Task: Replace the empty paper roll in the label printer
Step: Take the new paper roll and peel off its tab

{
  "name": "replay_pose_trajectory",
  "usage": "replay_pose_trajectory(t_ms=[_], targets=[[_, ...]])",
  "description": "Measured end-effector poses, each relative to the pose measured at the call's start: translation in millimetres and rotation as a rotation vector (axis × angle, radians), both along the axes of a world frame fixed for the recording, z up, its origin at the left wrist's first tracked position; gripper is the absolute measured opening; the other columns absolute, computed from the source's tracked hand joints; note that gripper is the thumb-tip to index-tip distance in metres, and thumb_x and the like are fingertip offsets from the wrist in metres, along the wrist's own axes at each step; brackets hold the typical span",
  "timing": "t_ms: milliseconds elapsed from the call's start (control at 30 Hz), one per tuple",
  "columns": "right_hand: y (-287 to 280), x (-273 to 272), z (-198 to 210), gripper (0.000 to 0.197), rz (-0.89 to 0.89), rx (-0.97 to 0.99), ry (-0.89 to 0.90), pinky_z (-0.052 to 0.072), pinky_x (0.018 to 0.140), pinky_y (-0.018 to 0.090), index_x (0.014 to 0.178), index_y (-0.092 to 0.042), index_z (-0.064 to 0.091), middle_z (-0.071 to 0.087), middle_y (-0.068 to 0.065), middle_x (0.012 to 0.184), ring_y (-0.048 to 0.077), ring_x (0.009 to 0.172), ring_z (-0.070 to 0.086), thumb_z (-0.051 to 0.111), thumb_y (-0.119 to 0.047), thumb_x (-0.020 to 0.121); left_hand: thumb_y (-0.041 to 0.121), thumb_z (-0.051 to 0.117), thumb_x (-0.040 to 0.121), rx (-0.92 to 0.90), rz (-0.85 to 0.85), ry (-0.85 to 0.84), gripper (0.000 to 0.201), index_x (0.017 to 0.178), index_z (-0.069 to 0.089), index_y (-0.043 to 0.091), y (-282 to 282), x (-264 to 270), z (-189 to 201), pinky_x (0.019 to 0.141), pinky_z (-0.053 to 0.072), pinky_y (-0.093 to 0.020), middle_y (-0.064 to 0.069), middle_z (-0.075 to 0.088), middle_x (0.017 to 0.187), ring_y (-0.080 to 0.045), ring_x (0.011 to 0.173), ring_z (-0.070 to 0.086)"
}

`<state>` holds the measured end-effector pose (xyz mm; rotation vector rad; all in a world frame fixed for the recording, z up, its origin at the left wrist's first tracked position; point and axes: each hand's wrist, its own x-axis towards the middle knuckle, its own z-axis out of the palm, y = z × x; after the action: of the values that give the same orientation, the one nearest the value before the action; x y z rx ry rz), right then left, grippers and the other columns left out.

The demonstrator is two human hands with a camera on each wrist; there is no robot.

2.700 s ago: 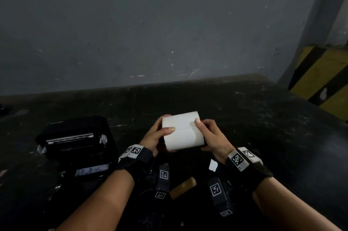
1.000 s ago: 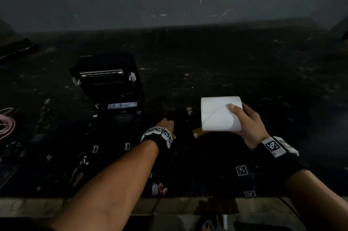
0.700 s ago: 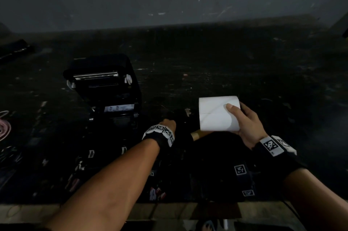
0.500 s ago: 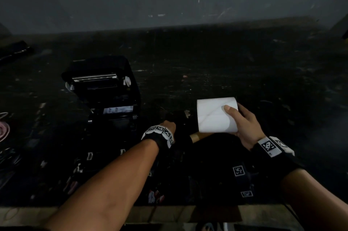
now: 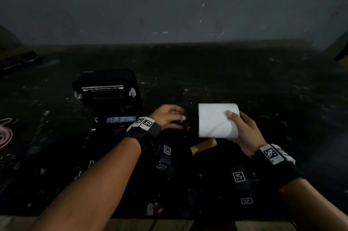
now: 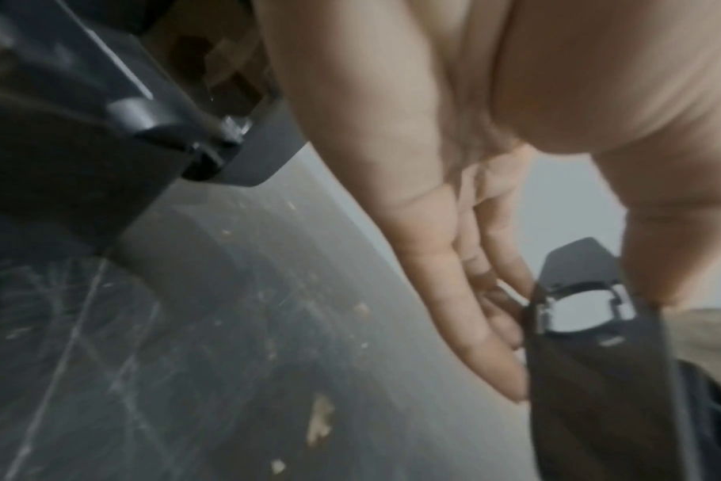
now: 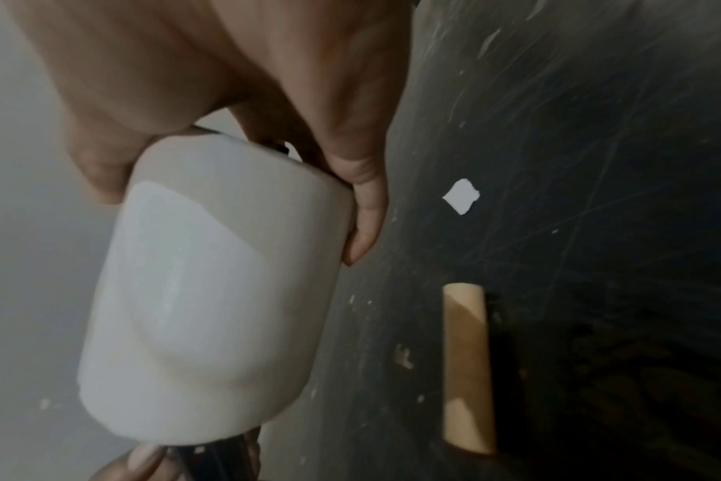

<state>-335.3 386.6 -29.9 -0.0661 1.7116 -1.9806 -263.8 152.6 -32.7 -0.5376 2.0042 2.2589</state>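
Note:
My right hand (image 5: 243, 130) grips a full white paper roll (image 5: 214, 119) by its right end, lifted just over the dark table. The right wrist view shows that right hand (image 7: 231, 211) with thumb and fingers wrapped round the roll (image 7: 211, 309). My left hand (image 5: 167, 117) hovers just left of the roll and pinches a black plastic roll-holder piece (image 6: 597, 358) between thumb and fingers (image 6: 466, 325). The empty brown cardboard core (image 5: 204, 145) lies on the table under the roll. At left stands the black label printer (image 5: 111, 98), its lid raised.
A grey wall closes the back of the dark, scratched table (image 5: 244, 80). Black straps with square markers (image 5: 165, 155) lie near the front edge. A pink cable (image 5: 5, 134) sits far left, a dark object (image 5: 20, 61) back left, a white paper scrap (image 7: 461, 197) by the core.
My left hand let go of the roll, reached down to the table, and has now risen with the black piece toward the roll. My right hand kept holding the roll.

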Motion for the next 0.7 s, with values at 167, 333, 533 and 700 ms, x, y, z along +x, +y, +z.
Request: replay_pose_trajectory(t_ms=[167,333,533,700], targets=[[-7,5,17,0.040,0.020,-0.053,0.015,0.055,0.080,0.046,0.118,-0.018,0.058,0.068,0.008,0.109,0.025,0.098,0.065,0.064,-0.032,0.081,-0.012,0.056,0.083,0.058,-0.015,0.095,0.024,0.092,0.061,0.010,-7,12,14,0.072,0.059,-0.030,-0.004,0.066,0.087,-0.010,0.075,0.069],[-15,17,30,0.032,0.087,-0.078,0.041,0.056,0.079,0.044,0.113,-0.019,0.058,0.067,0.007,0.106,0.023,0.095,0.065,0.061,-0.032,0.084,-0.015,0.055,0.082,0.040,-0.015,0.126,0.030,0.093,0.061,0.012,-7,23,25,0.073,0.059,-0.027,-0.001,0.063,0.088,-0.009,0.076,0.068],[-21,29,36,0.046,0.124,-0.061,0.077,0.055,0.078,0.042,0.116,-0.023,0.056,0.064,0.008,0.111,0.027,0.100,0.062,0.065,-0.039,0.074,-0.017,0.057,0.079,0.024,-0.040,0.130,0.033,0.093,0.060,0.013,-10,36,28,0.072,0.060,-0.027,-0.003,0.062,0.092,-0.009,0.077,0.068],[-25,35,39,0.059,0.128,-0.060,0.104,0.055,0.074,0.042,0.124,-0.020,0.053,0.065,0.009,0.112,0.028,0.100,0.063,0.066,-0.042,0.070,-0.016,0.058,0.079,-0.008,-0.006,0.154,0.032,0.093,0.060,0.013,-10,40,30,0.071,0.060,-0.026,-0.003,0.062,0.091,-0.007,0.074,0.069]])
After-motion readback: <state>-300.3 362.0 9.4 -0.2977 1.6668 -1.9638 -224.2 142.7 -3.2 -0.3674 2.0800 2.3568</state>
